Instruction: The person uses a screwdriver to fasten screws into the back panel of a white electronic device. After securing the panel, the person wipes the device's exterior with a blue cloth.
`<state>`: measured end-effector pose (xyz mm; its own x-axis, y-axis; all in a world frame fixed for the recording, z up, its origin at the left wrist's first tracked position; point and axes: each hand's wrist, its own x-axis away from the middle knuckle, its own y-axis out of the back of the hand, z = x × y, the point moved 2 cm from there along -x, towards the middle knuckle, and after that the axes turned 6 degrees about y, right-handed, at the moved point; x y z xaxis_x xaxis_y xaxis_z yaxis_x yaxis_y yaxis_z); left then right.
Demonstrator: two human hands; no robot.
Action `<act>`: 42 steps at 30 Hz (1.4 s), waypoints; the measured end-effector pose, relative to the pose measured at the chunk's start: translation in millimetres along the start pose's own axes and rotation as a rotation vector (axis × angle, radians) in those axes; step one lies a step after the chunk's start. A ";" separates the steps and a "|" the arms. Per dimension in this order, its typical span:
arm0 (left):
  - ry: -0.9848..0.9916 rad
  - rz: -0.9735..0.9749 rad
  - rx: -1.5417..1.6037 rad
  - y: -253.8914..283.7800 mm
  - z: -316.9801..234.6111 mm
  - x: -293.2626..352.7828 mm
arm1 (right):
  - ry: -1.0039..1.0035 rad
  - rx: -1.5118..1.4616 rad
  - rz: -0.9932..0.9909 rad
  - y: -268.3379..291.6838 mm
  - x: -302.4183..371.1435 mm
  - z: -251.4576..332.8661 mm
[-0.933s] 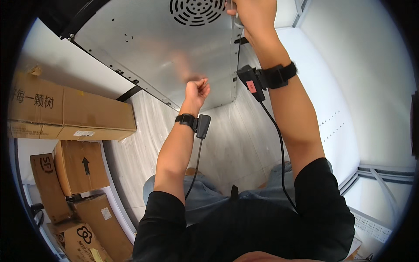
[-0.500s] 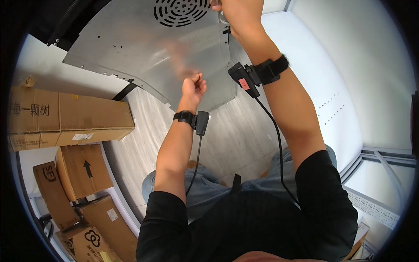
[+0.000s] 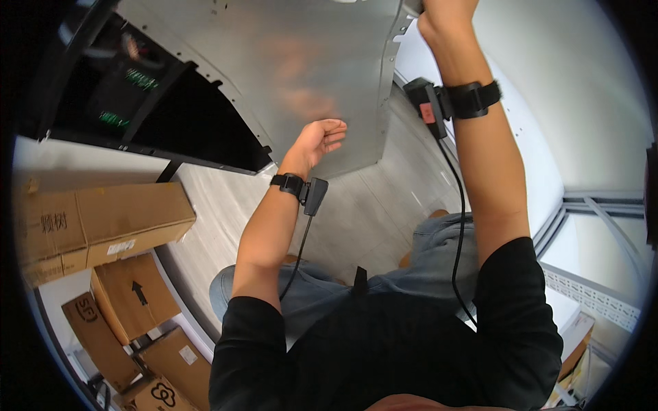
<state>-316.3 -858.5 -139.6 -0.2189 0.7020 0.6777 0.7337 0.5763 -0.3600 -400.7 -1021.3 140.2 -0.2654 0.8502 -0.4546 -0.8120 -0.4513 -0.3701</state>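
Observation:
A large grey sheet-metal panel (image 3: 329,75) fills the upper middle, standing away from a dark cabinet (image 3: 205,123). At the top edge of the picture, my right hand (image 3: 449,15) is at the panel's right edge, gripping it; its fingertips are mostly cut off or hidden. My left hand (image 3: 321,140) is in front of the panel's lower part, holding nothing, with its fingers loosely bent and apart. Whether its fingertips touch the metal cannot be told. A blurred reflection of the hand shows on the panel. Each wrist wears a black strap with a small cabled device.
Green lights (image 3: 140,79) glow inside the black cabinet on the left. Below it stands a long cardboard box (image 3: 130,209), with several more cartons (image 3: 137,294) stacked at the lower left. A white wall (image 3: 562,123) rises at right, above a metal frame (image 3: 596,274). My knees are near the panel.
The panel has swung to the right with my right hand, uncovering the dark cabinet interior. My left hand has shifted slightly right and its fingers have opened. The view has shifted a little.

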 end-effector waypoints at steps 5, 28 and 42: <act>0.049 0.221 -0.197 -87.1 10.8 -32.1 | 0.083 0.102 -0.102 86.1 -54.8 37.6; -0.068 0.277 1.001 -272.3 27.7 -186.9 | 0.254 0.195 -0.353 371.3 -180.3 94.5; -0.119 0.037 0.685 -204.9 -56.6 -257.1 | 0.135 0.004 -0.394 321.2 -128.4 41.9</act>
<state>-374.0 -1180.7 -203.7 -0.2994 0.7446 0.5966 0.1792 0.6580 -0.7314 -649.2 -1264.0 113.6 0.1366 0.9144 -0.3812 -0.8400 -0.0970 -0.5338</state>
